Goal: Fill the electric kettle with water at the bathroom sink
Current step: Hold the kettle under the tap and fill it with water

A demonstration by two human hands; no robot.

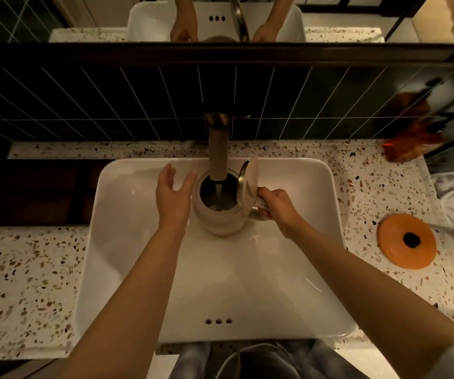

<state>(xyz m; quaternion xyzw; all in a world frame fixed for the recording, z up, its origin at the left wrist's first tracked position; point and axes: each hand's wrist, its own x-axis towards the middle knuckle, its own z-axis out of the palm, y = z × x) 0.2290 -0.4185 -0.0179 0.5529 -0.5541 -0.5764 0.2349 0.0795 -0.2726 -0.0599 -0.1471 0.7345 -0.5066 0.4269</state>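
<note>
Right hand (277, 206) gripping kettle (217, 212) handle, faucet (218, 149) overhead, orange base (407, 244) aside

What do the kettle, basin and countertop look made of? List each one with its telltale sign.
Kettle: cream body, smooth and matte, probably plastic or coated metal; its open lid shows a metallic underside.
Basin: glossy white, likely glazed ceramic, judging by soft highlights.
Countertop: pale slab with scattered brown and dark chips, terrazzo-like.

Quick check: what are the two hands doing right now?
Left hand: open, beside the kettle, holding nothing.
Right hand: closed on the kettle handle.
</note>
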